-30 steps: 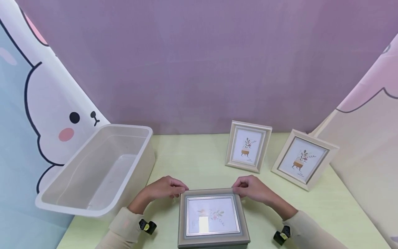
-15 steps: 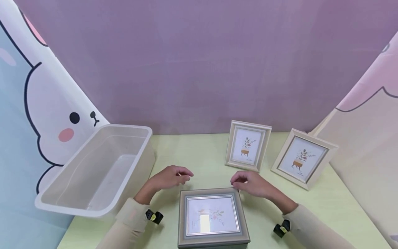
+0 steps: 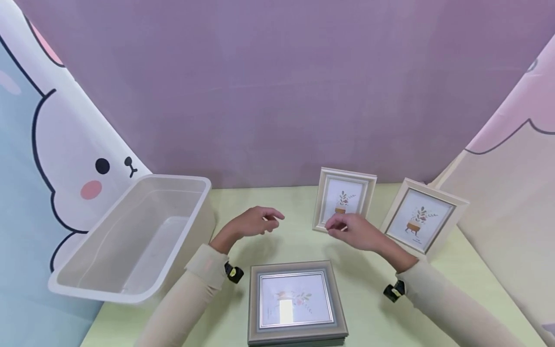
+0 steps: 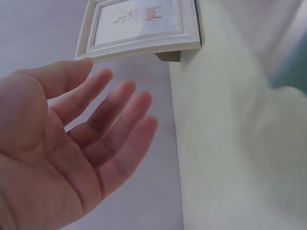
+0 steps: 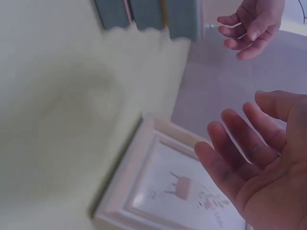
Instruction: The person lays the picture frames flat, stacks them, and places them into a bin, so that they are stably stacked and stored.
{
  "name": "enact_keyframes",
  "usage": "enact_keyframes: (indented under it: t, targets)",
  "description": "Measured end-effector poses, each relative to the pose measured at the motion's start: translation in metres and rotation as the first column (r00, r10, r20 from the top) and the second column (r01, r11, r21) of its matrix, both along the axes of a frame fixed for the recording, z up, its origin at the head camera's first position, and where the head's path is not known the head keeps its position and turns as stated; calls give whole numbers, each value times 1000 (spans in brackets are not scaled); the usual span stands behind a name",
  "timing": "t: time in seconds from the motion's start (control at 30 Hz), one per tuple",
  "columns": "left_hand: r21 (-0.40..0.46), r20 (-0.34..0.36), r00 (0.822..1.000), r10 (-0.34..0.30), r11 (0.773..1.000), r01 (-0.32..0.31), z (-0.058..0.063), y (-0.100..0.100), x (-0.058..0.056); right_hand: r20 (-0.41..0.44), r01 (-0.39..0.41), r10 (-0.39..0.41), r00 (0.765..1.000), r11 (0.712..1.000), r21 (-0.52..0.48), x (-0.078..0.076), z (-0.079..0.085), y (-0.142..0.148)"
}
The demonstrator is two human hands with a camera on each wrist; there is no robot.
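Observation:
My left hand [image 3: 253, 221] is raised over the table between the bin and the standing frames, fingers loosely bent and holding nothing. Across from it, my right hand [image 3: 357, 231] hovers with relaxed fingers, overlapping the lower part of a standing picture frame [image 3: 347, 190] in the head view. A second picture frame [image 3: 422, 219] leans upright to the right. Nearer to me lies a grey-beige picture frame [image 3: 297, 332], flat on top of a stack. The stack's layered edges [image 5: 146, 14] show at the top of the right wrist view.
A deep beige plastic bin [image 3: 197, 241] stands on the left side of the pale green table [image 3: 264, 250]. Behind the table hangs a purple cloth [image 3: 277, 96]. Printed cartoon panels close off the left and right sides.
Both hands have left the far corners of the stacked frame and moved forward and up from it. The stack and standing frames have stayed in place.

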State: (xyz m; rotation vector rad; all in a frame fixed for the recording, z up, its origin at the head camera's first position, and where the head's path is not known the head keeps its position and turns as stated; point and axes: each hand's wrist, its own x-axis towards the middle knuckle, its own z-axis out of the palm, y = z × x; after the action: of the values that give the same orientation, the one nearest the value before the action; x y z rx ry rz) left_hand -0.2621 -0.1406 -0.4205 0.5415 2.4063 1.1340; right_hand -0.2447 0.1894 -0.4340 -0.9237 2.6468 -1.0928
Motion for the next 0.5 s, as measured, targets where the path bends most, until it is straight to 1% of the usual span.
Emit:
enact_keyframes:
  t: [0.07,0.17,0.27,0.37,0.5]
  targets:
    - [8,-6,1000,8,1000,-8,0,7,-9,-31,18,-17,999,1000,10,-5,6,1]
    - [18,-12,999,35,999,-35,1,19,-19,-74,53,-52,996,998,15,-14,14,4]
    - [15,-18,997,81,997,-80,0,32,-27,-114,98,-96,989,995,14,-24,23,5]
    - [14,-15,992,122,992,-122,-5,44,-35,-144,130,-129,981,992,-3,-33,32,6]
    - [44,4,986,167,985,-167,-8,62,-45,-187,163,-162,969,987,-9,-44,44,5]
